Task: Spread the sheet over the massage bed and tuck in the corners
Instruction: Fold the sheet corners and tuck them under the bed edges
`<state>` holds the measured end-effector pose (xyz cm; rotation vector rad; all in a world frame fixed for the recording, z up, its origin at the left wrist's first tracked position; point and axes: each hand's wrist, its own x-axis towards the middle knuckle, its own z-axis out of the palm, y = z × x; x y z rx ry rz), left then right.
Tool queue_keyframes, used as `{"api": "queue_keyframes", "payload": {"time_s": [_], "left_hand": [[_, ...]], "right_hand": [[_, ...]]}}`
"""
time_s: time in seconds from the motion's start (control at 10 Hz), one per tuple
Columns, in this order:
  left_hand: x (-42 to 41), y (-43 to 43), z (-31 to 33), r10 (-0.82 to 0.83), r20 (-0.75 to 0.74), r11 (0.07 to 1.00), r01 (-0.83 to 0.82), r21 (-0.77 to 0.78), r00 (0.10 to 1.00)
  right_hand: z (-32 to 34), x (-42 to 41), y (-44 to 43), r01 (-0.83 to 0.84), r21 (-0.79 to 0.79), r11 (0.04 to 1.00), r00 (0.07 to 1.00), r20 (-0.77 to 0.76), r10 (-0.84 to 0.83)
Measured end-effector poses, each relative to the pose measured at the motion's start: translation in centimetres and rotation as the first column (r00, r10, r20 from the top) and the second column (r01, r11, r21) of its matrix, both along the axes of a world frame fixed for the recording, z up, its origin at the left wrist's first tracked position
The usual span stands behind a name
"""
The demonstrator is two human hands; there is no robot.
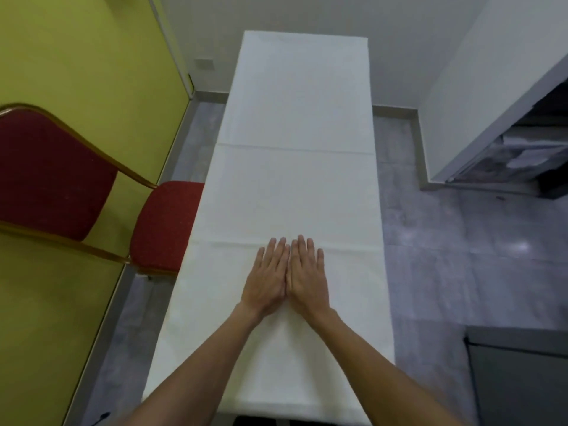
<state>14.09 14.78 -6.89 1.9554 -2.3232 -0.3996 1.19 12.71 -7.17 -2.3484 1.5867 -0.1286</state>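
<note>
While the white sheet (295, 186) already lies flat along the whole massage bed (307, 418), covering it from the far end to the near edge, the step in hand looks like smoothing. Faint fold creases cross the cloth, one just beyond the fingertips and another further up. To do this well, I would judge that the palms should sweep outward from the middle line toward each long edge, pressing lightly so the cloth does not drag off centre, then work the creases toward the ends before any corner is tucked; the corners cannot be seen well enough to say whether they are tucked. Grey tiled floor (445, 241) surrounds the bed, a yellow-green wall (76, 56) rises on the left, and a white wall (399, 41) stands behind the far end. Beside the bed's left edge a red padded chair (166, 229) with a gold frame stands very close, seemingly touching the hanging cloth. On the right is a white cabinet (491, 87). Smallest, the left hand (267, 281) and right hand (307, 278) rest side by side, touching, both flat with fingers extended, gripping nothing.
</note>
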Motion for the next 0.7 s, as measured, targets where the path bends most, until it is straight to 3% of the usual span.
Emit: {"api": "queue_keyframes", "payload": {"time_s": [0.2,0.4,0.5,0.6,0.7], "left_hand": [[6.6,-1.7,-1.6,0.046,0.090,0.999,-0.047,0.016,0.995],[16.8,0.3,-0.4,0.201,0.167,0.975,-0.214,0.061,0.965],[18.4,0.6,0.9,0.282,0.194,0.941,-0.311,0.134,0.940],[18.1,0.5,3.0,0.312,0.164,0.919,-0.341,0.197,0.936],[16.6,-2.4,7.5,0.320,0.047,0.931,-0.323,0.170,0.946]], "right_hand": [[-1.8,-7.3,-3.1,0.041,0.001,0.999,0.987,-0.157,-0.041],[-0.8,-13.9,-4.1,0.288,0.047,0.957,0.932,-0.244,-0.268],[0.4,-13.3,-4.5,0.410,0.099,0.907,0.897,-0.223,-0.381],[2.1,-11.1,-5.0,0.420,0.135,0.898,0.900,-0.190,-0.392],[6.5,-6.5,-7.3,0.328,0.182,0.927,0.943,-0.114,-0.311]]}}
